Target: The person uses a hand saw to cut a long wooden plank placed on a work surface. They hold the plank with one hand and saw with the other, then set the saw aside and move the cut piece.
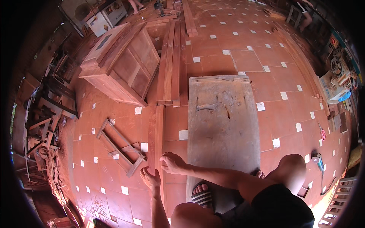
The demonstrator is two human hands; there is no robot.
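Observation:
A long reddish wooden plank (156,133) runs away from me along the floor. At its near end my left hand (151,178) is raised with fingers spread and nothing in them. My right hand (173,163) reaches across from the right, over the plank's right edge. Its fingers are loosely bent and somewhat apart, and I see no object in them. Whether either hand touches the plank, I cannot tell. Just left of the plank lies a wooden frame saw (121,146). A worn grey wooden board (224,125) lies in front of me, with my sandaled foot (201,194) at its near end.
A wooden cabinet (125,64) stands tilted at the far left, beside stacked timber beams (171,64). On the tiled floor at right lie a power tool (318,161) with a cord and red-handled scissors (323,133). Machinery (336,81) lines the right side; wood scraps (49,155), the left.

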